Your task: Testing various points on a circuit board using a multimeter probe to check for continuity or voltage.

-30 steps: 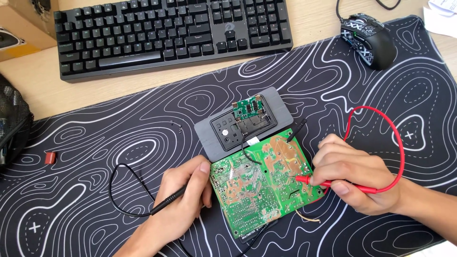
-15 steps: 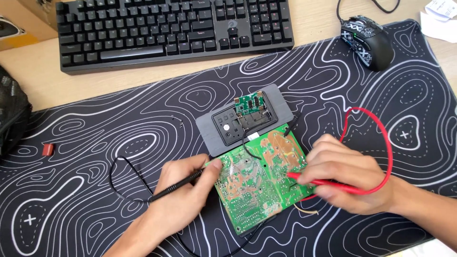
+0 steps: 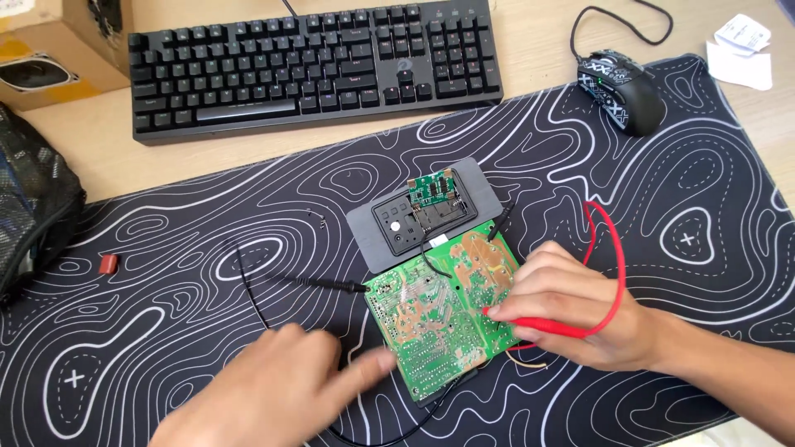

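Black contour-patterned desk mat underlies the green circuit board; left hand has released the black probe left of the board, fingers loose; right hand still grips the red probe on it

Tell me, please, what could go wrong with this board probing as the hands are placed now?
The black probe lies loose on the mat, its tip at the green circuit board; the blurred left hand could knock it. The right hand holds the red probe on crowded solder joints, where a slip might bridge them.
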